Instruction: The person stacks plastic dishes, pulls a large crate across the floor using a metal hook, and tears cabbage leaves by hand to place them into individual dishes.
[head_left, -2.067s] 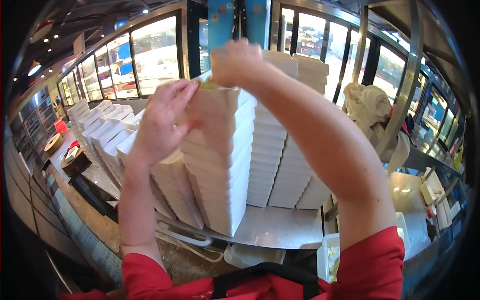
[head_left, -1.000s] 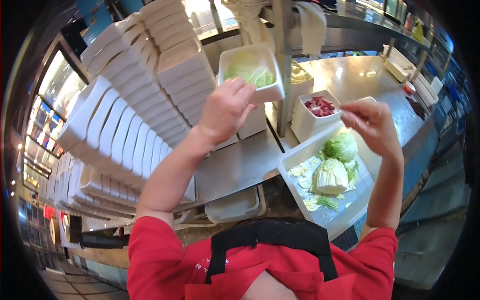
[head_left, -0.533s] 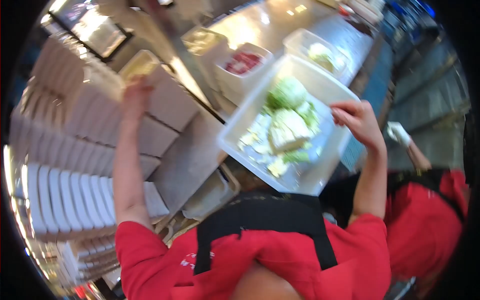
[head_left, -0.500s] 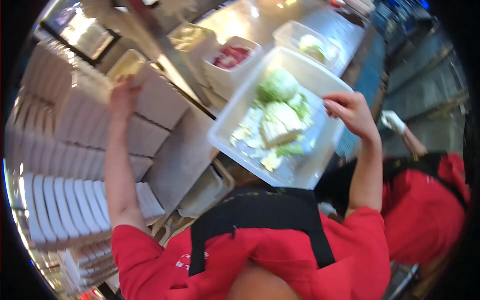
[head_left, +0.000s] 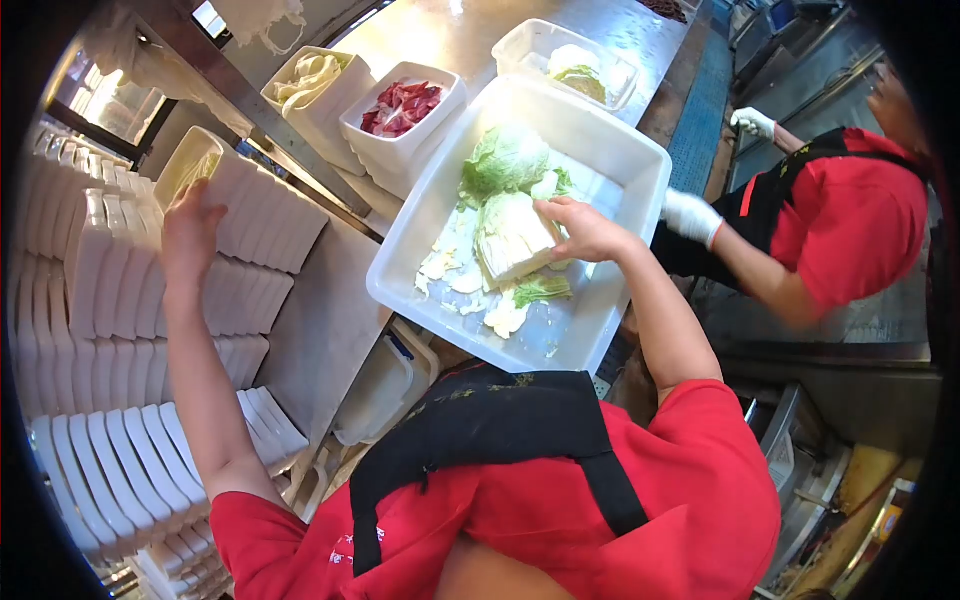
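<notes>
- Currently, the right hand [head_left: 590, 230] is at the cut napa cabbage [head_left: 512, 240]; this is the principal change. Judged from the contact, the work in hand now engages the cabbage itself.
- Right grip: wide, with fingers and thumb apart at the cabbage's edge; no closed hold is observed.
- Cabbage location: lying in the large white tray [head_left: 645, 190], cut face exposed, beside a leafy green head [head_left: 505, 160]. Loose leaf scraps [head_left: 455, 255] lie around it.
- Left hand [head_left: 190, 225]: at the near rim of a white dish [head_left: 188, 150] topping a tall stack, with pale shreds [head_left: 203, 172] inside. Whether the left grip closes on the rim cannot be told.
- Differences from the frame half a second earlier: the right hand was then near the tray's right wall, fingertips drawn together, apart from the cabbage. The left hand remains at the dish. The picture is sharper.
- Also differing: a co-worker at right shows two white-gloved hands [head_left: 692, 215]; only one was visible then.
- Surroundings: beyond the tray, a clear tub [head_left: 515, 45] holding a cabbage piece stands on the metal tabletop [head_left: 440, 40]. A container of red pieces [head_left: 402, 108], kind unclear, stands just beside the tray.
</notes>
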